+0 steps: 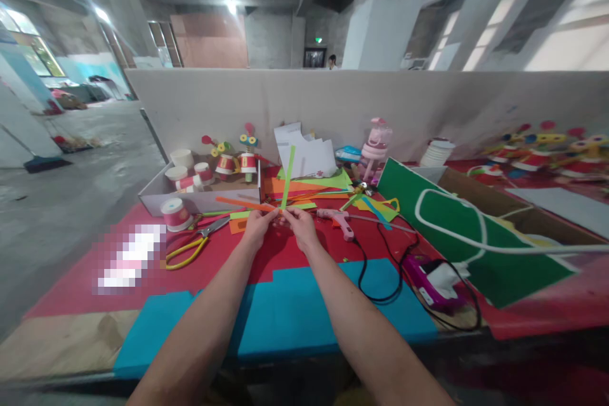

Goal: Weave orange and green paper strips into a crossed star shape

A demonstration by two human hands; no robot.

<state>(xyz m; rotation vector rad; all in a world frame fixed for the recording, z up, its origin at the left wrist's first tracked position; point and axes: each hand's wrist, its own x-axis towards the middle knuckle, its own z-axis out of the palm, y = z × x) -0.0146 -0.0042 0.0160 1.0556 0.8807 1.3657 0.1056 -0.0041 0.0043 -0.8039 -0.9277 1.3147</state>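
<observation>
Bare forearms (pixel 204 330) stretch over blue sheets (pixel 304 307) on the bench (pixel 57 342); from here, left hand (pixel 258 228) and right hand (pixel 302 227) look equally near, fingers pinched on 2 paper strips: the orange strip (pixel 233 202) runs leftward, the green strip (pixel 288 177) away from the body, meeting between them.

A grey floor (pixel 109 133) extended at left, with a window (pixel 42 56) at its far side; a pale partition (pixel 309 95) stood beyond the table (pixel 57 344); ceiling lamps (pixel 231 7) glowed overhead.
</observation>
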